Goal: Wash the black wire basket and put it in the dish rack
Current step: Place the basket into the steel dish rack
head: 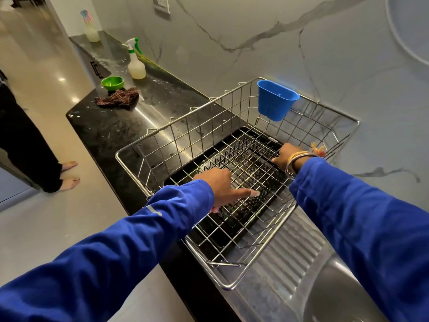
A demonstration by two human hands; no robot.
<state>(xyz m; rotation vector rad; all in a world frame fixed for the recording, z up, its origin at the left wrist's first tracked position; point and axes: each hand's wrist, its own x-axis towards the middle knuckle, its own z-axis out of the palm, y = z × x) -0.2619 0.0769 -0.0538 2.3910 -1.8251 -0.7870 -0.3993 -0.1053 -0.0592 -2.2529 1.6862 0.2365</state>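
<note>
No words, numbers or brand names can be read anywhere from here. The nearest thing to a sign is a small grey curved stripe on the left sleeve [153,210], and it carries no letters. A dark squared marking [96,69] shows at the far end of the tabletop [111,131], too blurred to make out as text.
</note>
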